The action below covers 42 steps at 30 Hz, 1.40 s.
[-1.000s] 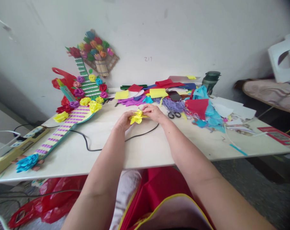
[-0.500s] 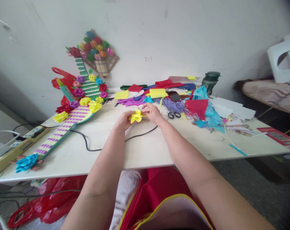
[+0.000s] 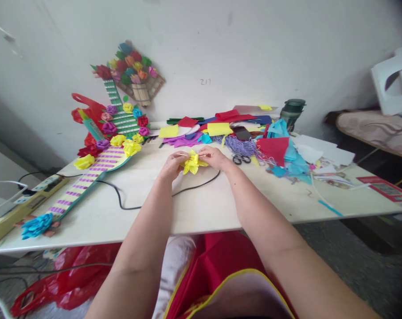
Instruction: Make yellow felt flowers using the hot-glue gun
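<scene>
A small yellow paper flower [image 3: 192, 164] is held between both hands over the middle of the pale table [image 3: 201, 208]. My left hand [image 3: 171, 165] pinches its left side with closed fingers. On the flower's right, my right hand [image 3: 215, 157] grips its upper edge, fingers pressed together. A black cable [image 3: 147, 199] runs on the table just under the hands.
A striped board with paper flowers [image 3: 97, 166] lies at the left, a power strip [image 3: 24, 201] beside it. Coloured paper scraps [image 3: 204, 128], purple yarn [image 3: 239, 145], scissors [image 3: 241, 158], a phone [image 3: 242, 133] and a green bottle [image 3: 292, 113] crowd the far side. A red bag [image 3: 64, 283] sits below.
The flower has been lifted slightly and turned between the fingers; both hands shifted a little toward the wall. Nothing else moved.
</scene>
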{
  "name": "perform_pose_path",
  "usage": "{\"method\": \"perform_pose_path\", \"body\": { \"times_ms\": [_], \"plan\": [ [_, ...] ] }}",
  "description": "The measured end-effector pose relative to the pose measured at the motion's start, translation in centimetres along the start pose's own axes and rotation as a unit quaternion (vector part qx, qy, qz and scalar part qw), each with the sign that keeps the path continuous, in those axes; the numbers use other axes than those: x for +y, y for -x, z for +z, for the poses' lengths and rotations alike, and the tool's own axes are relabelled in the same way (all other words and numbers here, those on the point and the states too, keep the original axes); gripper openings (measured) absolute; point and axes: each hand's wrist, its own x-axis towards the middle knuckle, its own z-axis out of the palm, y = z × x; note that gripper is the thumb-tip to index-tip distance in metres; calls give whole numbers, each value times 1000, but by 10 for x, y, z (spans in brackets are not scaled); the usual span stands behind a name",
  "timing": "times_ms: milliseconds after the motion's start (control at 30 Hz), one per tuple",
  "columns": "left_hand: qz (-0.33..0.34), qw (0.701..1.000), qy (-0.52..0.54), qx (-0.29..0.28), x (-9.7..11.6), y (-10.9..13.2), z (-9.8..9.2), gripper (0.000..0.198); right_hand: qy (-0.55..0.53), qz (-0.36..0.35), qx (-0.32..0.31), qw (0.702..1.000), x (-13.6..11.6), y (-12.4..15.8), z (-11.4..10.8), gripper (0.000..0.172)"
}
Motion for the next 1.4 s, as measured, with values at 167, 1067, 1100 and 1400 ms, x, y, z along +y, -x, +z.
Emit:
{"method": "perform_pose_path", "body": {
  "times_ms": [167, 1067, 1100, 1400],
  "plan": [
    [6, 1000, -11, -10, 1, 2, 0, 19, -20, -8, -19, 1000, 0, 2, -6, 14],
    [-53, 998, 26, 34, 1, 0, 8, 22, 7, 3, -9, 1000, 0, -1, 4, 8],
    [-50, 998, 30, 31, 1, 0, 8, 21, 4, 2, -6, 1000, 1, -1, 3, 7],
    [-51, 999, 13, -9, 1, -1, 5, 21, -31, -2, 7, 1000, 10, 0, 1, 9]
  ]
}}
